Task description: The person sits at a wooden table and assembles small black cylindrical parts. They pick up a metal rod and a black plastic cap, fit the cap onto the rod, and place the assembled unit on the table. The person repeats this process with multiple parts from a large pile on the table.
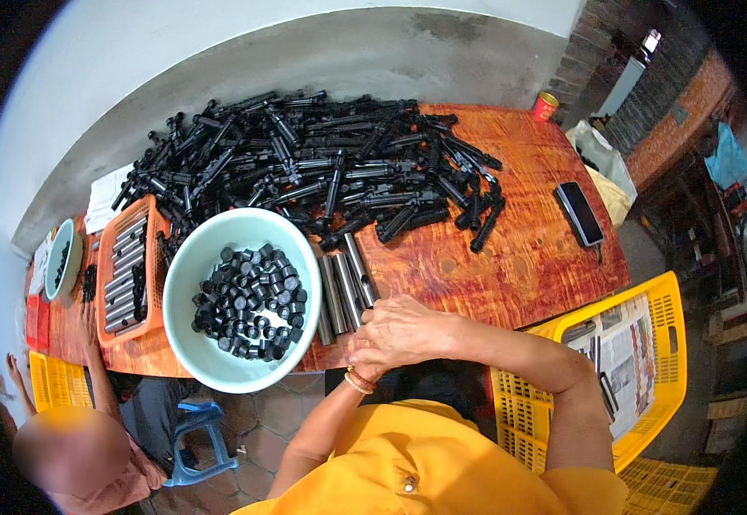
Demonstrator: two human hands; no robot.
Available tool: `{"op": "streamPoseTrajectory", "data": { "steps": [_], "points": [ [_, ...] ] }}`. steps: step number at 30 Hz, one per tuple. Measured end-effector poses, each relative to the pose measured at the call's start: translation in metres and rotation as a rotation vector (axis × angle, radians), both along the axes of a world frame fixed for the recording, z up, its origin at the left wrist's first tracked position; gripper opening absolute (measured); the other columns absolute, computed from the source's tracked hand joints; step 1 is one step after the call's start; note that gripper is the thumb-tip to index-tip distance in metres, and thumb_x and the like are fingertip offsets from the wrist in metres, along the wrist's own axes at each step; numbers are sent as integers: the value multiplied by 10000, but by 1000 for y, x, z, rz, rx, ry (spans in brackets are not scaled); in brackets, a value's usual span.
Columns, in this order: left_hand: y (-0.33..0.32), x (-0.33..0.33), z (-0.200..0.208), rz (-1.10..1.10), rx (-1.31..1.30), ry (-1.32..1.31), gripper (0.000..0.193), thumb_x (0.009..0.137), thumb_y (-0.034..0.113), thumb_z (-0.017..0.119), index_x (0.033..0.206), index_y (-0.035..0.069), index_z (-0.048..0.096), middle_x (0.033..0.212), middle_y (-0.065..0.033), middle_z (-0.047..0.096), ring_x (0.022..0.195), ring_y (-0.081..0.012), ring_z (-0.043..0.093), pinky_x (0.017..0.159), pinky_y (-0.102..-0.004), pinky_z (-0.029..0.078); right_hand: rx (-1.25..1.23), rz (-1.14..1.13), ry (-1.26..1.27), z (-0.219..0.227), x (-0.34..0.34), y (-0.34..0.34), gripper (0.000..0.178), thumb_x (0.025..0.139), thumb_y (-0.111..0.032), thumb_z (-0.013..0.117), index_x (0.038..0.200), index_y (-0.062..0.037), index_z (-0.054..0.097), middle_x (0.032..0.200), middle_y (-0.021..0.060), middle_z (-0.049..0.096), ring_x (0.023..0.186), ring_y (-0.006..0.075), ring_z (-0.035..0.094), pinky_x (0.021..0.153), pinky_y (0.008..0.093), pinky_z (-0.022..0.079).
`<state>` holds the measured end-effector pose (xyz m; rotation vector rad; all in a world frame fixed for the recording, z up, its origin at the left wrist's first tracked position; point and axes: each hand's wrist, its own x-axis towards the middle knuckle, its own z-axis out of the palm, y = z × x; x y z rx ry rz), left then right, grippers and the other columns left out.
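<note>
My hands meet at the table's near edge. My right hand [403, 328] lies over the left, its fingers curled inward; whatever they hold is hidden. Beneath it, my left hand [367, 354], with beaded bracelets at the wrist, shows only in part, its fingers out of sight. Just beyond them, several grey metal tubes [340, 292] lie side by side on the wooden table [511, 257]. Left of the tubes stands a pale blue basin [186, 343] holding many short black caps [249, 300].
A big heap of black tubular parts [330, 163] covers the table's far side. An orange basket [157, 296] of tubes stands left of the basin. Right are a phone [579, 215], a red cup [545, 106] and a yellow crate [672, 343]. Another person [103, 463] sits at left.
</note>
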<state>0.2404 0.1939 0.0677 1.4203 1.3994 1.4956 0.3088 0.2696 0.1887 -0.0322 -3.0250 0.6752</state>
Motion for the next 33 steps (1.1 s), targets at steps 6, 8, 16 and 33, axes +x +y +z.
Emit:
{"op": "streamPoseTrajectory", "data": {
  "steps": [6, 8, 16, 33],
  "points": [
    [-4, 12, 1, -26, -5, -10, 364, 786, 112, 658, 1105, -3, 525, 967, -117, 592, 929, -226, 566, 807, -339, 453, 74, -160, 139, 3, 6, -11, 366, 846, -385, 532, 688, -99, 697, 607, 111, 631, 605, 296, 636, 548, 415, 508],
    [-4, 16, 1, -41, -3, -12, 365, 787, 112, 657, 1107, -4, 523, 968, -115, 591, 932, -224, 565, 809, -339, 453, 61, -217, 102, 2, 6, -14, 395, 860, -387, 526, 684, -67, 677, 625, 121, 620, 623, 299, 634, 557, 414, 508],
    [-5, 31, 0, -66, 8, -20, 372, 792, 112, 654, 1117, -5, 517, 972, -108, 587, 940, -218, 559, 817, -338, 450, 76, -367, -71, 2, 8, -25, 420, 905, -357, 493, 738, -3, 648, 670, 136, 621, 648, 301, 640, 550, 395, 517],
    [-1, 25, 18, 66, -131, 81, 257, 810, 175, 651, 911, 3, 489, 747, -157, 525, 690, -291, 520, 654, -394, 419, -628, -694, 414, 7, 65, 23, 400, 986, -292, 361, 1261, -32, 490, 1073, 81, 613, 1069, 176, 536, 952, 323, 390]
  ]
}}
